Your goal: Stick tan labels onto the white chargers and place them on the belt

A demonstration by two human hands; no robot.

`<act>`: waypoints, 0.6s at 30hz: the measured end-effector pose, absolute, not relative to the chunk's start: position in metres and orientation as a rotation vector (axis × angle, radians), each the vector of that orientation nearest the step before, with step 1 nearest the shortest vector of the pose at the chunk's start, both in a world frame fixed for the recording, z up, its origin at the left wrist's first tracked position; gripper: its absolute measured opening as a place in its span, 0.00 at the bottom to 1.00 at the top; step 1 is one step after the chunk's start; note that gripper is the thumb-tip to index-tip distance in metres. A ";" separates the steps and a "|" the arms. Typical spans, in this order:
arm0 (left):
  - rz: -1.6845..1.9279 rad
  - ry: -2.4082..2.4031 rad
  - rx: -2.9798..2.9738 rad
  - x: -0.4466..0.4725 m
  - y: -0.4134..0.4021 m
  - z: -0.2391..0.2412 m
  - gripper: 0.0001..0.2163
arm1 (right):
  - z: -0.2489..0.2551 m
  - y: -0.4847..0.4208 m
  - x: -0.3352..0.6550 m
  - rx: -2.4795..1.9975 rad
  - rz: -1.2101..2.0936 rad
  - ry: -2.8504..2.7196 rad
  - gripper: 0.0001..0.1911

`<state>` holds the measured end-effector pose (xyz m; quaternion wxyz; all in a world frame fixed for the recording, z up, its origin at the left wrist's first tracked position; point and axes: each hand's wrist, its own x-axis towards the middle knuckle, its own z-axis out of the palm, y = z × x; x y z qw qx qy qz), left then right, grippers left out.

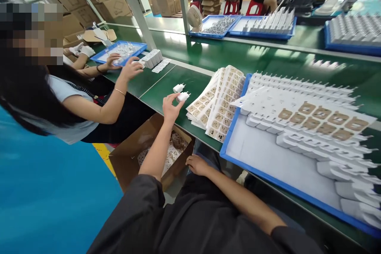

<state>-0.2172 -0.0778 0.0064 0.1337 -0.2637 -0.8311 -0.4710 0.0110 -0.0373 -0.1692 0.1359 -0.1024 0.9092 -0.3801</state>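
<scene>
Between the thumb and fingers of my left hand (172, 108) is a white plug charger (182, 96), its pins pointing right, just over the green bench. A second white plug charger (178, 88) lies right behind it. My right hand (197, 165) rests low by my lap near the bench edge, its fingers curled in with nothing visible in them. To the right of my left hand are fanned sheets of stickers (228, 101). A blue-rimmed tray (253, 162) holds rows of white chargers (315, 143), with a partly used sticker sheet (323, 117) lying across them.
An open cardboard box (127, 166) with peeled sheets stands below the bench. At my left a co-worker (89, 107) handles white parts beside a blue tray (139, 49) and a block of chargers (152, 58). More blue trays (262, 35) line the back, behind a metal post (137, 8).
</scene>
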 end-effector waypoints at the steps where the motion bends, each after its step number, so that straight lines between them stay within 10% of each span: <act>1: -1.252 -2.459 -0.795 -0.229 -0.066 0.010 0.15 | -0.165 -0.033 0.015 -0.300 -1.101 2.635 0.13; 18: -1.344 -2.205 -1.087 -0.258 0.005 0.057 0.27 | 0.029 0.066 0.187 -0.295 -1.529 2.709 0.15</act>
